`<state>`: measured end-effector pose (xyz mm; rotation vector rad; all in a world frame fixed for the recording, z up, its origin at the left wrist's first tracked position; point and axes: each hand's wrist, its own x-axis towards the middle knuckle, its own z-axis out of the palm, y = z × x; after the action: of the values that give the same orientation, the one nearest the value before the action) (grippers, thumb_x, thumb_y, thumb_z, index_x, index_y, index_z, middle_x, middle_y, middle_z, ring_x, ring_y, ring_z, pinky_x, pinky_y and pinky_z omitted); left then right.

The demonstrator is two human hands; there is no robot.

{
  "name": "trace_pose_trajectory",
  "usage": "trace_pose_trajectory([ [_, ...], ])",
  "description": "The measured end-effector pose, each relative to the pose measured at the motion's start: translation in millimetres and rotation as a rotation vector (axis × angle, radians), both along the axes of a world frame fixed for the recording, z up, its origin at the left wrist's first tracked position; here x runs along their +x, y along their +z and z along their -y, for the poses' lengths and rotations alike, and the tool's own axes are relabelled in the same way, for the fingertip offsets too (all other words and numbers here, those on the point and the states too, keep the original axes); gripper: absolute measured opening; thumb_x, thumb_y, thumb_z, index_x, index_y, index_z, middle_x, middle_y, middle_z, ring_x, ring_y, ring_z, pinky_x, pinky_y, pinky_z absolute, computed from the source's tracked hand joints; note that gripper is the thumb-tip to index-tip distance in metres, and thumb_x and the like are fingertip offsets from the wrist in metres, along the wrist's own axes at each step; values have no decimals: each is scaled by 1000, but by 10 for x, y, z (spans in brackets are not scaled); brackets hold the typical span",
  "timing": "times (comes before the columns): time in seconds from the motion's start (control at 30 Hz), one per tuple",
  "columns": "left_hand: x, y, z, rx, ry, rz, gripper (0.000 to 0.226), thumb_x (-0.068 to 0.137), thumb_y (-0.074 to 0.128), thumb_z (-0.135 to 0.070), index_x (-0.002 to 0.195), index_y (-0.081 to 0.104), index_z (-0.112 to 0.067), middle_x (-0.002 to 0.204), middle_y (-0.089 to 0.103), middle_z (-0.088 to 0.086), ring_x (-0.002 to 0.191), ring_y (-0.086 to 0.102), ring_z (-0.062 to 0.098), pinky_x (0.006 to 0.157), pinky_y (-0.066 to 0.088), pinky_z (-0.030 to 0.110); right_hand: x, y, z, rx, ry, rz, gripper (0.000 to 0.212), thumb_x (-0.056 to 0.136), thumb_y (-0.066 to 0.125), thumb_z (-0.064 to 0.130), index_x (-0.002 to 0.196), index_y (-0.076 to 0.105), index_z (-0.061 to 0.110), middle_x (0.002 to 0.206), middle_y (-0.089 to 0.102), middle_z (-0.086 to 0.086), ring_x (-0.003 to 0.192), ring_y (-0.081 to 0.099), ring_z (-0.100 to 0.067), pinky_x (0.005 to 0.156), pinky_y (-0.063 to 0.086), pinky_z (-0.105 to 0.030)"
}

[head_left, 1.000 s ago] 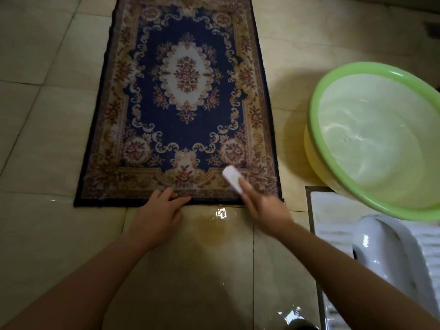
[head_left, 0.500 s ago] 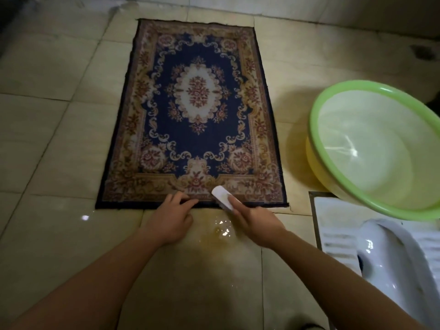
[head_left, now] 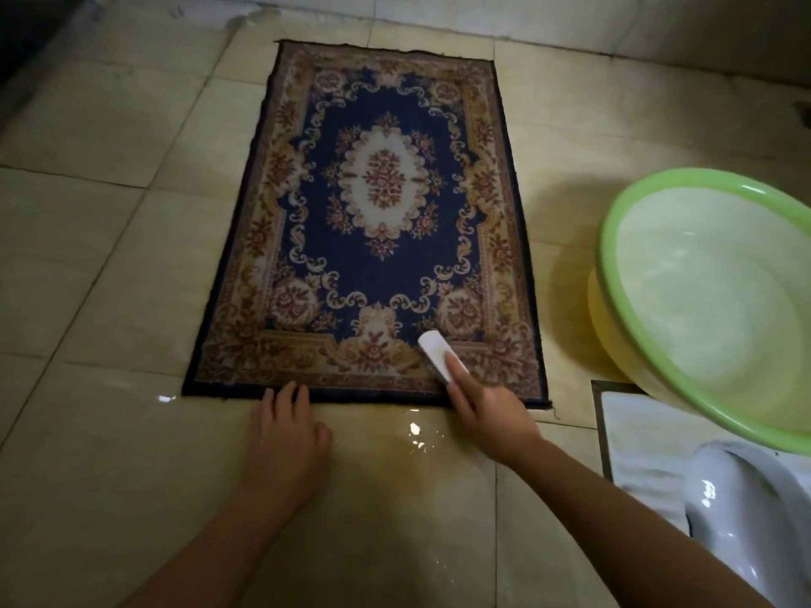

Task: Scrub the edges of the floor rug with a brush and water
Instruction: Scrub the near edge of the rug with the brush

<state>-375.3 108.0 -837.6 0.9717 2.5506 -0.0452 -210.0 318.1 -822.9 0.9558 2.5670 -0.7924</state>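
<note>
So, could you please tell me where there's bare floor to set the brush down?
Bare tile lies left of the rug and left hand. A strip runs between rug and basin. Near right is crowded: squat toilet.

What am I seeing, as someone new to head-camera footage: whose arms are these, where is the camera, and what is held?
No machine here: these are a person's bare arms. The picture comes from a camera worn on the head, looking down. A rug lies on the tiled floor. The right hand grips a white brush, set on the rug's near border. The left hand rests on the floor, fingers touching the rug's near edge. A puddle shines between the hands. A green basin, apparently holding water, stands right of the rug; a white squat toilet lies nearer.
</note>
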Motion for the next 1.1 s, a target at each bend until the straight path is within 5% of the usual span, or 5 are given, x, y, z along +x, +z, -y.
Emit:
trace_pose_trajectory([
  [0.27, -101, 119, -192, -36, 1, -137, 18, 74, 59, -19, 69, 65, -3, 73, 59, 15, 63, 60, 35, 84, 48, 53, -142, 64, -467, 78, -198, -20, 50, 101, 22, 49, 150, 18, 40, 100, 66, -15, 83, 64, -24, 73, 56, -39],
  [0.53, -115, 103, -137, -16, -48, -166, 40, 75, 33, -27, 70, 65, -4, 73, 60, 15, 64, 60, 35, 82, 50, 52, -169, 106, 73, -85, 352, -13, 50, 102, 22, 46, 151, 14, 36, 97, 66, -13, 78, 63, -20, 75, 56, -34],
  [0.73, -143, 77, -113, -13, -54, -218, 35, 77, 44, -24, 83, 71, -2, 80, 63, 14, 71, 62, 34, 87, 49, 49, -252, 46, -345, 84, -217, -11, 51, 104, 20, 43, 152, 10, 33, 90, 64, -15, 73, 64, -25, 65, 57, -38],
  [0.93, -165, 104, -171, 55, -41, -209, 43, 77, 33, -28, 66, 66, -3, 69, 58, 15, 58, 56, 32, 68, 52, 43, 36, -15, 205, -86, 312, -57, 53, 102, 26, 45, 152, 10, 35, 97, 68, -14, 80, 66, -25, 74, 55, -38],
  [1.1, -164, 109, -196, 75, -60, -160, 39, 80, 38, -30, 72, 63, -2, 76, 58, 16, 64, 56, 34, 61, 44, 37, 40, 68, -312, 62, -285, -147, 48, 103, 24, 42, 151, 20, 35, 80, 61, -8, 64, 60, -20, 60, 54, -33],
])
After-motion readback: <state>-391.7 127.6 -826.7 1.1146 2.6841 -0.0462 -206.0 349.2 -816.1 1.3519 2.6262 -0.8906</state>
